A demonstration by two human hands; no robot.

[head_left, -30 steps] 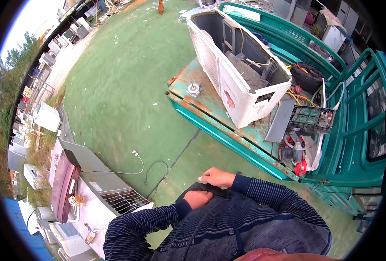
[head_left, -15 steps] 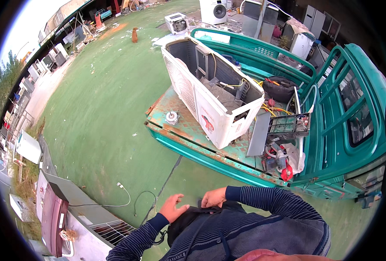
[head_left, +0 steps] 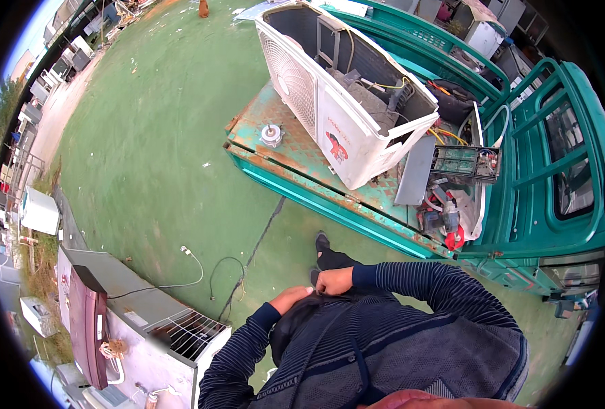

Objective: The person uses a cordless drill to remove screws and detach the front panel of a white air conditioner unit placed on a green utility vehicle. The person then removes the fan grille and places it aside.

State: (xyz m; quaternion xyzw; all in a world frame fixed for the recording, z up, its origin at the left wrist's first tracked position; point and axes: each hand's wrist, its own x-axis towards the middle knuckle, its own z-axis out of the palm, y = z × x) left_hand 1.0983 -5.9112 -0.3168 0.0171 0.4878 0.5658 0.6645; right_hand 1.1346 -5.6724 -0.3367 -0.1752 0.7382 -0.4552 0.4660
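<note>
My left hand (head_left: 291, 298) and my right hand (head_left: 334, 281) meet in front of my waist, at a dark item against my dark clothing. Both are closed, fingertips nearly touching; what they pinch is too small and dark to make out. Beyond them stands a green truck bed (head_left: 384, 235) with a rusty, worn floor. On it rests a white air conditioner outdoor unit (head_left: 343, 136) with its top off, showing inner parts and wires. A small round motor (head_left: 271, 135) with an upright shaft sits near the bed's left corner.
Right of the unit lie a grey panel (head_left: 415, 170), a black framed part (head_left: 462, 162), red and grey power tools (head_left: 445, 215) and a black bag (head_left: 452, 99). A scrapped appliance with a wire rack (head_left: 188, 332) stands at lower left; a cable (head_left: 197, 276) trails over the green ground.
My left hand was spread open and has closed, moving right to meet my right hand. My view has tipped downward, bringing a dark shoe and trouser leg into sight.
</note>
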